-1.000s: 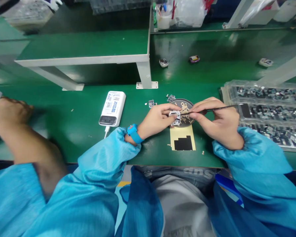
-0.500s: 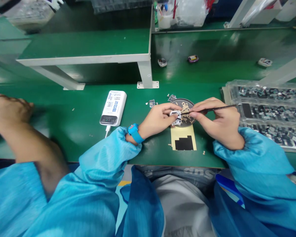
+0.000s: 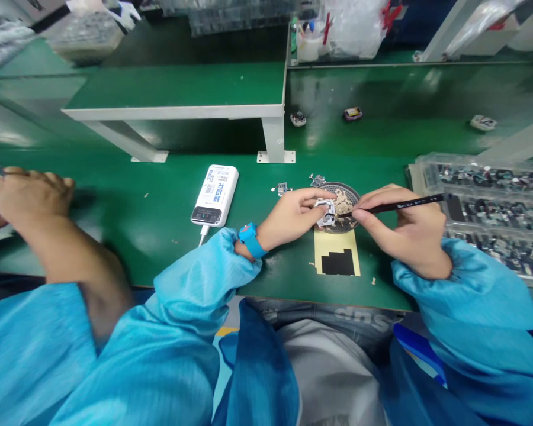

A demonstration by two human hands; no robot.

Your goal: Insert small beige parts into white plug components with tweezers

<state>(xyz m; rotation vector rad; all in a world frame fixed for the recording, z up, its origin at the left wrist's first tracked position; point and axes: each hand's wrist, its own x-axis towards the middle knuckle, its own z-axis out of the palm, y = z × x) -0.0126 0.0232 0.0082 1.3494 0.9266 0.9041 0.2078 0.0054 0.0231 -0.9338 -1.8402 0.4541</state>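
Note:
My left hand (image 3: 298, 214) is closed on a small white plastic housing (image 3: 325, 213), pinched between thumb and fingers over the left side of a round dark dish (image 3: 354, 223). Many tiny beige pieces (image 3: 346, 200) lie in that dish. Black tweezers (image 3: 400, 205) with pale lettering are gripped in my right hand (image 3: 406, 231), and their tip is close to the housing's right side. Whether the tip touches it or holds a piece I cannot tell. Partly under the dish lies a yellow sheet (image 3: 318, 251) with a black patch (image 3: 337, 263).
Small electronic parts (image 3: 283, 188) lie behind the dish. A white power bank (image 3: 215, 192) with a cable stands left. Clear trays (image 3: 430, 168) full of parts are at right. A raised green shelf (image 3: 177, 89) stands behind. Another person's hands (image 3: 33, 192) are at far left.
The whole view has shifted, so things sit slightly further right. The tweezers' tip has moved from over the housing to its right edge, over the beige pieces. The left hand keeps the housing.

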